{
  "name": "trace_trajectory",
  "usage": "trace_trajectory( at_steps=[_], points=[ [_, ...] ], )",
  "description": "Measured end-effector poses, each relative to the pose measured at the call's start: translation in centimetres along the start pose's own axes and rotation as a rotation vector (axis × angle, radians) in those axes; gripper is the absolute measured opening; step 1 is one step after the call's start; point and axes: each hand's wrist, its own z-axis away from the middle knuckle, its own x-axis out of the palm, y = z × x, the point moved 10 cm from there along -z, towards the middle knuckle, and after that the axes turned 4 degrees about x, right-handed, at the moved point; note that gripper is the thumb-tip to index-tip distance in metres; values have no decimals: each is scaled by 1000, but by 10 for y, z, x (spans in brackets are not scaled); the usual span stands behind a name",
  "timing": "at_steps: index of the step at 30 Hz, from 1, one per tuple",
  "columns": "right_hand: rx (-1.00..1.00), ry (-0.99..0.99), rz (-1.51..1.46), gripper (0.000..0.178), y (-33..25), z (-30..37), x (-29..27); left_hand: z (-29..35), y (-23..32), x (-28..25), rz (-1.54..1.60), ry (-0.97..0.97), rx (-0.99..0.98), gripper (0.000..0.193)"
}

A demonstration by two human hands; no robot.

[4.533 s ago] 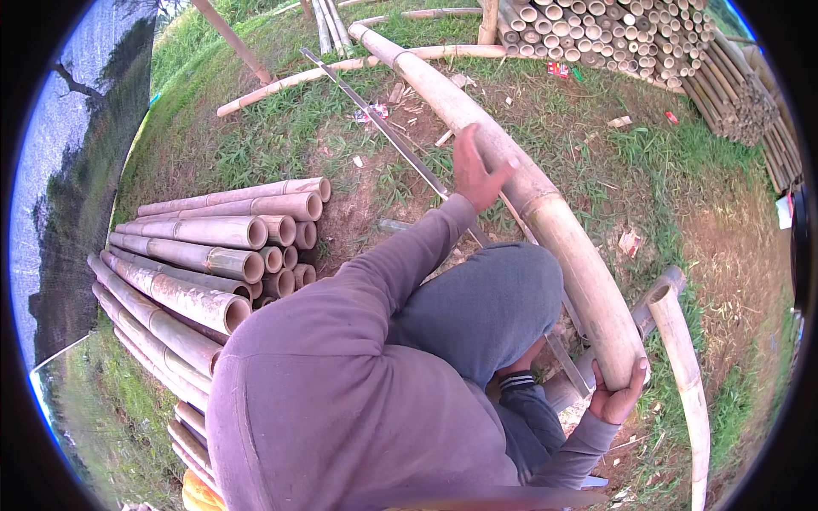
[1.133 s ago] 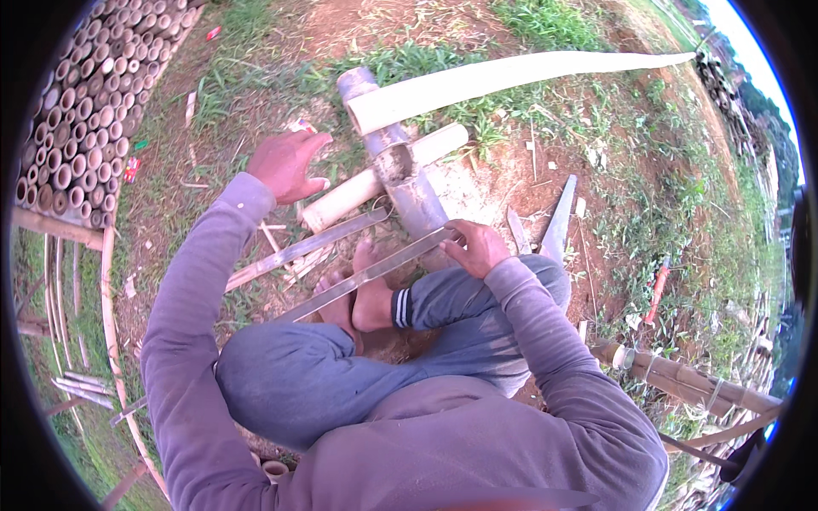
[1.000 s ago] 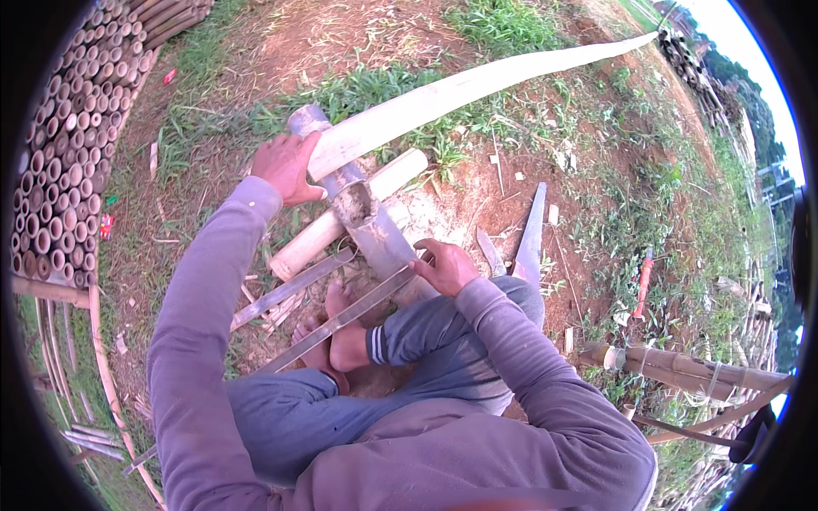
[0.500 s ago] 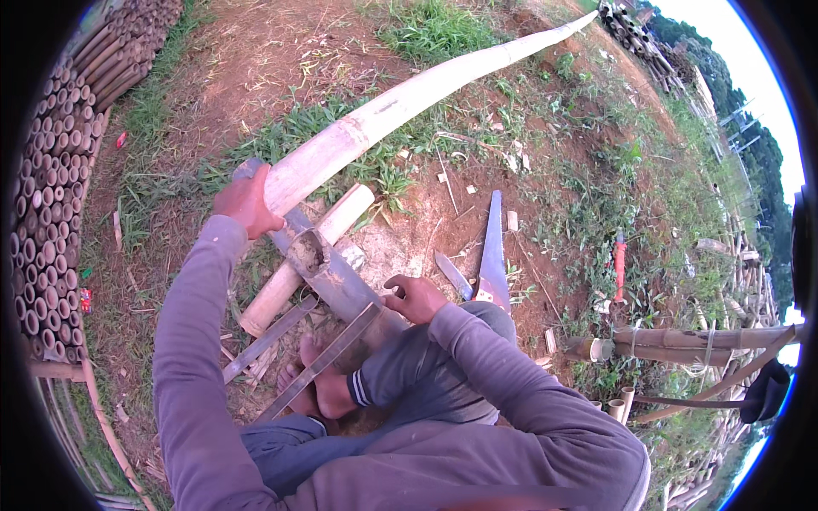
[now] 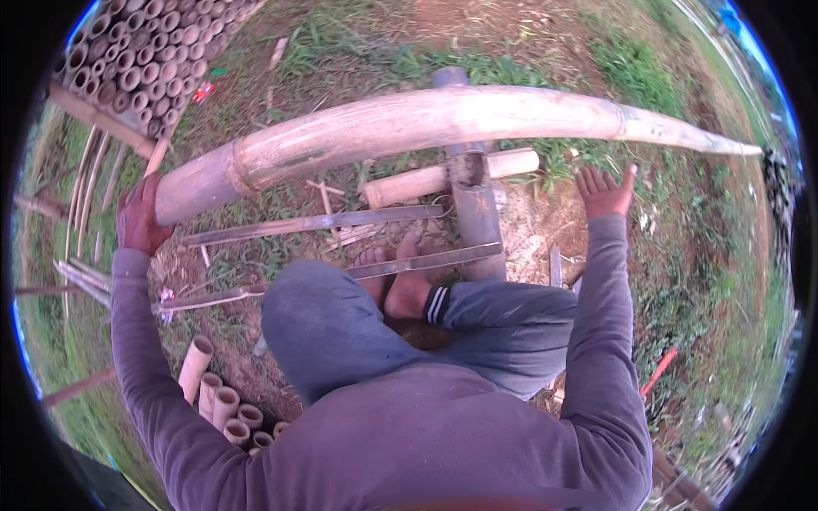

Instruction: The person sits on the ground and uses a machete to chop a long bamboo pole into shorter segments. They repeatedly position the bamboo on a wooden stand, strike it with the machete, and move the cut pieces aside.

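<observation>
A: Where is the big bamboo pole [image 5: 409, 128]?

B: It lies across the top of the metal post [image 5: 475, 213], going from far left to far right. Its thick end is left of the post and its thin tip is far to the right.

A: What are the hands doing?

B: The left hand [image 5: 139, 223] is pressed on the thick end of the pole, well left of the post. Its fingers curl onto the end (you can't see them all). The right hand [image 5: 603, 191] is right of the post, just under the pole. It is wide open, fingers spread, and holds nothing.

A: What else is by the post?

B: A short log [image 5: 447, 175] lies across behind it, under the pole. Two flat slats [image 5: 324, 224] stick out to the left of the post. The person's bare feet [image 5: 396, 285] rest by its foot, on the dirt.

A: And farther off?

B: A stack [image 5: 141, 64] of cut bamboo sits far up and left of the post. A few short tubes [image 5: 223, 400] lie down to the left, by the person's knee. There is grass [image 5: 639, 77] up to the right.
</observation>
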Motion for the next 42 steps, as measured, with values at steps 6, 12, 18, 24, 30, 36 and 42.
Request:
trace_trajectory(
  at_steps=[6, 12, 18, 24, 30, 36, 42],
  points=[
    [-35, -19, -58, 102, 55, -20, 74, 131, -111, 11, -201, 242, -555, 87],
    [321, -319, -81, 74, 247, 96, 196, 127, 117, 247, 2001, 144, -989, 98],
    [832, -709, 396, 71, 395, 217, 258, -47, 196, 182, 2770, 579, -373, 96],
    [-443, -1139, 1819, 70, 320, 202, 151, -7, 7, 273, 2293, 720, -1020, 97],
    [-486, -1074, 2064, 68, 302, 187, 68, 16, -63, 340, 2082, 539, -1400, 83],
    [-532, -1071, 2131, 42, 326, 169, 55, 28, -63, 384, 2002, 726, -1520, 77],
    [-736, -977, 1829, 25, 277, 184, 95, 19, -26, 297, 1343, 689, -1125, 69]
  ],
)
